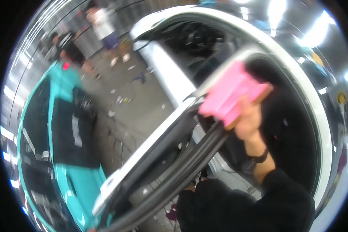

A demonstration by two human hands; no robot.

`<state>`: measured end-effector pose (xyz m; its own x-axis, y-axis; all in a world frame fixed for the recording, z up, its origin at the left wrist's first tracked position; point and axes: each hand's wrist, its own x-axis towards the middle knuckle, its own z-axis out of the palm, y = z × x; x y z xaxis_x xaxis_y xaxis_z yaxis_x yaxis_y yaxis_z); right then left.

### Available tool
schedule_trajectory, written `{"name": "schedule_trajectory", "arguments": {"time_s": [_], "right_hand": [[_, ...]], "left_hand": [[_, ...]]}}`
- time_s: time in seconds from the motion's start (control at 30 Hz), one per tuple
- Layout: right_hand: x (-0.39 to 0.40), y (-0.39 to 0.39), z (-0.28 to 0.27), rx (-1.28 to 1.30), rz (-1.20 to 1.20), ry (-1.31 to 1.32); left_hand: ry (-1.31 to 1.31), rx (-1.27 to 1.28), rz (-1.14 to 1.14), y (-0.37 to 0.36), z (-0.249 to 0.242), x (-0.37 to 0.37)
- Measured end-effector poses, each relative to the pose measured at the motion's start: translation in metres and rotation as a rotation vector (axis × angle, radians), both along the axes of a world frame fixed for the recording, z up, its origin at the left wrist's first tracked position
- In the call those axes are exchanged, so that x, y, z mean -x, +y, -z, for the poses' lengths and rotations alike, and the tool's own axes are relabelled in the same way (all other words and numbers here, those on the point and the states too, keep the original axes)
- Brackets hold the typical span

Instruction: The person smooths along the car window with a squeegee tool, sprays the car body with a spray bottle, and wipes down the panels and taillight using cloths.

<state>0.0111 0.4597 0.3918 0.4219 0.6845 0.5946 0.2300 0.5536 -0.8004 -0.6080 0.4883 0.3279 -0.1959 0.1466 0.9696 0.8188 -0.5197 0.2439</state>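
Glossy teal car (81, 185) paint

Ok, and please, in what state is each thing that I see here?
Right hand: closed on pink block.
Pink block: held up, motion-blurred.
Watch: worn on right wrist.
Near door of white car: open.
Floor: littered with scraps.
Teal car: standing; doors unclear.

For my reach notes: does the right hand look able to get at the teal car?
Probably not: the open white door stands between right hand and teal car, and that hand holds a pink block.
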Motion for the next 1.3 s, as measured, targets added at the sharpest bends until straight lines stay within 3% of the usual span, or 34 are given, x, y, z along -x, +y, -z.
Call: {"name": "schedule_trajectory", "arguments": {"time_s": [0.07,0.13,0.17,0.2,0.23,0.27,0.33,0.4,0.47,0.53,0.6,0.63,0.67,0.7,0.8,0.9,0.93,1.0,1.1,1.13,1.27,1.3], "right_hand": [[-0.058,-0.021,0.042,0.048,0.266,-0.210],[-0.082,-0.006,0.049,0.007,0.424,-0.338],[-0.075,0.007,0.043,-0.027,0.470,-0.377],[-0.076,0.014,0.032,-0.047,0.454,-0.365],[-0.076,0.015,0.022,-0.060,0.365,-0.318],[-0.087,0.015,0.004,-0.072,0.273,-0.252],[-0.078,0.011,-0.020,-0.098,0.089,-0.127],[-0.031,-0.014,-0.035,-0.142,0.021,0.087],[0.012,-0.054,-0.014,-0.171,0.034,0.082],[0.055,-0.091,0.019,-0.155,0.031,0.208],[0.114,-0.127,0.050,-0.062,-0.033,0.303],[0.133,-0.141,0.071,-0.022,-0.188,0.349],[0.150,-0.159,0.088,0.019,-0.341,0.395],[0.184,-0.173,0.098,0.082,-0.329,0.413],[0.276,-0.212,0.119,0.278,-0.347,0.447],[0.343,-0.238,0.127,0.422,-0.020,0.323],[0.354,-0.250,0.123,0.542,-0.084,0.175],[0.368,-0.256,0.117,0.546,-0.352,0.061],[0.411,-0.260,0.097,0.484,-0.478,0.026],[0.424,-0.265,0.094,0.472,-0.461,0.027],[0.448,-0.306,0.098,0.402,-0.397,0.071],[0.450,-0.323,0.110,0.409,-0.348,0.220]], "left_hand": [[-0.160,0.341,-0.201,-0.011,0.019,-0.004],[-0.042,0.592,-0.332,-0.030,0.002,-0.018],[-0.134,0.531,0.119,-0.035,-0.005,-0.014],[-0.100,0.527,0.298,-0.037,-0.011,-0.003],[-0.010,0.424,0.334,-0.039,-0.017,0.008],[-0.104,0.457,0.354,-0.042,-0.033,0.015],[-0.048,0.579,0.206,-0.043,-0.044,0.057],[-0.129,0.779,0.120,-0.037,-0.033,0.114],[-0.255,0.893,0.175,-0.027,0.012,0.176],[-0.273,0.905,0.290,-0.021,0.022,0.187],[-0.238,0.928,0.263,-0.019,0.032,0.206],[-0.246,0.950,0.266,-0.013,0.048,0.213],[-0.430,0.902,0.333,-0.009,0.069,0.219],[-0.614,0.844,0.398,-0.013,0.084,0.219],[-0.552,0.799,0.462,-0.019,0.100,0.217],[-0.517,0.781,0.476,-0.036,0.108,0.215],[-0.517,0.779,0.481,-0.048,0.106,0.211],[-0.374,0.839,0.405,-0.084,0.102,0.199],[-0.336,0.816,0.468,-0.145,0.100,0.180],[-0.254,0.727,0.479,-0.164,0.101,0.173],[-0.047,0.755,0.622,-0.239,0.114,0.155],[0.001,0.741,0.670,-0.256,0.109,0.146]]}}
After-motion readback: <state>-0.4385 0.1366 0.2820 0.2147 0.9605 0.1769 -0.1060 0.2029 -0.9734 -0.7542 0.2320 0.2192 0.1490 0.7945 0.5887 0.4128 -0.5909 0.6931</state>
